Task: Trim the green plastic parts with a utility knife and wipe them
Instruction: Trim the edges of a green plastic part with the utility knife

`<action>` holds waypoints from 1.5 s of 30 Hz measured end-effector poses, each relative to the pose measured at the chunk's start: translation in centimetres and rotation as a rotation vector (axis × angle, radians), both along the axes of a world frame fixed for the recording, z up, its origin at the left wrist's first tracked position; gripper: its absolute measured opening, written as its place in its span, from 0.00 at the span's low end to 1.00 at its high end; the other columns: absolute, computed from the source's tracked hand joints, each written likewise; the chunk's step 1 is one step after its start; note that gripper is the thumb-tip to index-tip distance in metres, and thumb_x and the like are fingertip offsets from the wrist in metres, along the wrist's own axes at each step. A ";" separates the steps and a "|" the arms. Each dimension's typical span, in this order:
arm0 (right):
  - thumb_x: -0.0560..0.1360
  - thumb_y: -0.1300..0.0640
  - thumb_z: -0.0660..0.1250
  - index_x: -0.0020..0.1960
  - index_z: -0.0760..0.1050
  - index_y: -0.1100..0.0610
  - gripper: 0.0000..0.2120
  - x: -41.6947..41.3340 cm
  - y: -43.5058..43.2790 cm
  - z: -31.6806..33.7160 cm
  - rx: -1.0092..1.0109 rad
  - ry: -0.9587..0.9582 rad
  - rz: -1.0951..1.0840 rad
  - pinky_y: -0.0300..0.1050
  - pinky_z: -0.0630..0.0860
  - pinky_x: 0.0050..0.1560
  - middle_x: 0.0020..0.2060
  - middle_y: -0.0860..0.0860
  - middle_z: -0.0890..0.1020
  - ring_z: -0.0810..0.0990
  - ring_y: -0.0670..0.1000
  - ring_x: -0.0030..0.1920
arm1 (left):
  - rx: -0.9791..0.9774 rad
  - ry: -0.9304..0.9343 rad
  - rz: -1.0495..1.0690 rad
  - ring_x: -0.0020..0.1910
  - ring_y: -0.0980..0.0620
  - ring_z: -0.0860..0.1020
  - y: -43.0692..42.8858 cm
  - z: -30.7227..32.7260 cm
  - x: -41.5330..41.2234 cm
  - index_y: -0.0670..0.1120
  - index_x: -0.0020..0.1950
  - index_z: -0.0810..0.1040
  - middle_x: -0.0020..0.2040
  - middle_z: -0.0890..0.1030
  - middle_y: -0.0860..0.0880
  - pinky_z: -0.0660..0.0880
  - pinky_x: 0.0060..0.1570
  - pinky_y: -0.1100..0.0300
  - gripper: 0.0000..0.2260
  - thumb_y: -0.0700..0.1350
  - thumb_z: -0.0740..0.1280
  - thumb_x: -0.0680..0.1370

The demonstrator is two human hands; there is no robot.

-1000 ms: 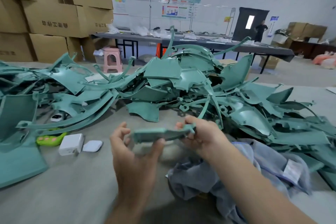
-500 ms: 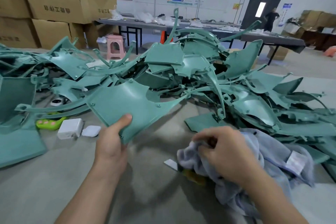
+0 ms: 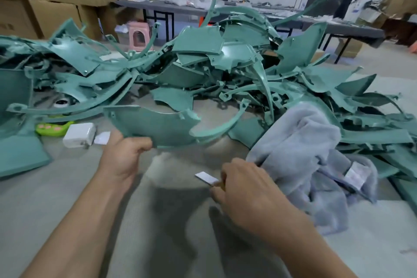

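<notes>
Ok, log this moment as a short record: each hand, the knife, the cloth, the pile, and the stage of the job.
left hand: grips the lower edge of a green panel, held above the table
right hand: fingers curled round the utility knife handle
knife: blade points left, low over the table; handle mostly hidden
grey towel: crumpled right of the knife, partly on the pile
pile of green parts: heaped across the far side
stage: blade apart from the panel, no cut begun
</notes>
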State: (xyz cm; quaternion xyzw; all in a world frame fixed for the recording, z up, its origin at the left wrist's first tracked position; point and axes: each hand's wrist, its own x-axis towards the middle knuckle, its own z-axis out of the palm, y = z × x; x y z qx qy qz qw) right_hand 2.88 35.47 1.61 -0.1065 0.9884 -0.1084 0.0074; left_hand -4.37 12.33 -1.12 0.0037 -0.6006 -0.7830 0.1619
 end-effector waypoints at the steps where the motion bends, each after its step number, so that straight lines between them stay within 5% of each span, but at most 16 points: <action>1: 0.78 0.43 0.65 0.43 0.65 0.49 0.13 -0.1 0.4 -0.5 0.061 -0.036 -0.010 0.49 0.63 0.37 0.39 0.45 0.65 0.67 0.52 0.38 | -0.099 -0.043 0.009 0.33 0.54 0.75 0.1 -0.3 -0.1 0.39 0.36 0.76 0.32 0.77 0.51 0.70 0.34 0.63 0.12 0.31 0.62 0.55; 4: 0.79 0.49 0.64 0.44 0.63 0.49 0.11 -0.1 1.6 -0.8 0.126 -0.064 -0.013 0.47 0.64 0.40 0.41 0.46 0.63 0.66 0.51 0.40 | -0.124 -0.246 0.066 0.34 0.49 0.71 0.3 -1.5 -0.4 0.38 0.34 0.77 0.32 0.73 0.44 0.65 0.34 0.56 0.12 0.33 0.62 0.53; 8: 0.79 0.54 0.65 0.40 0.62 0.48 0.13 -0.6 2.2 -0.8 0.103 -0.111 0.055 0.45 0.63 0.33 0.38 0.45 0.67 0.69 0.50 0.37 | -0.088 -0.304 0.115 0.26 0.50 0.74 0.7 -1.5 -0.4 0.42 0.30 0.79 0.26 0.76 0.46 0.67 0.26 0.63 0.13 0.30 0.61 0.54; 14: 0.81 0.48 0.65 0.39 0.68 0.49 0.13 -2.0 3.1 -0.6 -0.284 -0.011 -0.029 0.46 0.71 0.32 0.32 0.47 0.78 0.76 0.48 0.33 | -0.007 -0.345 0.262 0.24 0.49 0.72 0.2 -1.5 -0.8 0.40 0.27 0.72 0.25 0.73 0.47 0.65 0.27 0.65 0.14 0.24 0.54 0.58; 19: 0.80 0.53 0.64 0.39 0.70 0.52 0.12 -2.4 2.4 -1.4 -0.445 0.124 -0.136 0.51 0.74 0.34 0.30 0.50 0.80 0.78 0.52 0.32 | -0.065 -0.227 0.288 0.26 0.60 0.80 -0.4 -1.6 -0.6 0.42 0.33 0.83 0.29 0.83 0.56 0.73 0.24 0.68 0.20 0.25 0.55 0.61; 21: 0.81 0.53 0.64 0.37 0.70 0.53 0.14 -2.6 2.4 -1.6 -0.474 0.135 -0.153 0.51 0.72 0.32 0.28 0.51 0.78 0.76 0.52 0.31 | -0.120 -0.185 0.273 0.32 0.59 0.82 -0.9 -1.8 -0.7 0.51 0.34 0.86 0.32 0.84 0.56 0.77 0.29 0.65 0.24 0.27 0.57 0.61; 26: 0.82 0.51 0.62 0.35 0.72 0.54 0.17 -3.3 2.4 -2.5 -0.520 0.117 -0.146 0.52 0.68 0.31 0.26 0.48 0.74 0.70 0.47 0.29 | -0.246 -0.107 0.165 0.46 0.56 0.85 -1.8 -2.0 -0.6 0.48 0.35 0.87 0.39 0.87 0.50 0.80 0.51 0.59 0.17 0.34 0.62 0.57; 32: 0.82 0.50 0.62 0.34 0.69 0.52 0.18 -4.6 1.1 -2.8 -0.473 0.161 -0.053 0.50 0.66 0.31 0.27 0.48 0.73 0.70 0.48 0.29 | -0.455 0.085 0.103 0.39 0.60 0.83 -2.1 -2.5 0.8 0.57 0.29 0.85 0.34 0.85 0.55 0.77 0.42 0.70 0.31 0.21 0.62 0.65; 37: 0.81 0.49 0.61 0.36 0.69 0.53 0.17 -4.7 0.9 -3.3 -0.295 0.144 -0.026 0.49 0.66 0.29 0.28 0.48 0.75 0.73 0.49 0.30 | -0.467 0.179 0.057 0.34 0.62 0.81 -2.0 -2.1 2.0 0.56 0.30 0.86 0.32 0.84 0.53 0.75 0.36 0.70 0.31 0.19 0.64 0.65; 41: 0.81 0.52 0.59 0.37 0.71 0.54 0.15 -5.4 2.4 -2.3 -0.187 0.194 -0.370 0.45 0.60 0.28 0.29 0.49 0.74 0.72 0.53 0.31 | -0.436 0.174 0.153 0.36 0.61 0.79 -3.1 -1.8 2.1 0.55 0.28 0.85 0.31 0.82 0.54 0.75 0.40 0.71 0.32 0.16 0.63 0.64; 45: 0.82 0.52 0.61 0.34 0.67 0.55 0.18 -4.7 2.0 -2.1 -0.368 0.283 -0.199 0.49 0.63 0.29 0.25 0.49 0.72 0.70 0.50 0.28 | -0.369 0.101 0.202 0.36 0.61 0.79 -3.8 -1.9 1.8 0.51 0.26 0.84 0.29 0.81 0.53 0.75 0.44 0.71 0.28 0.19 0.60 0.64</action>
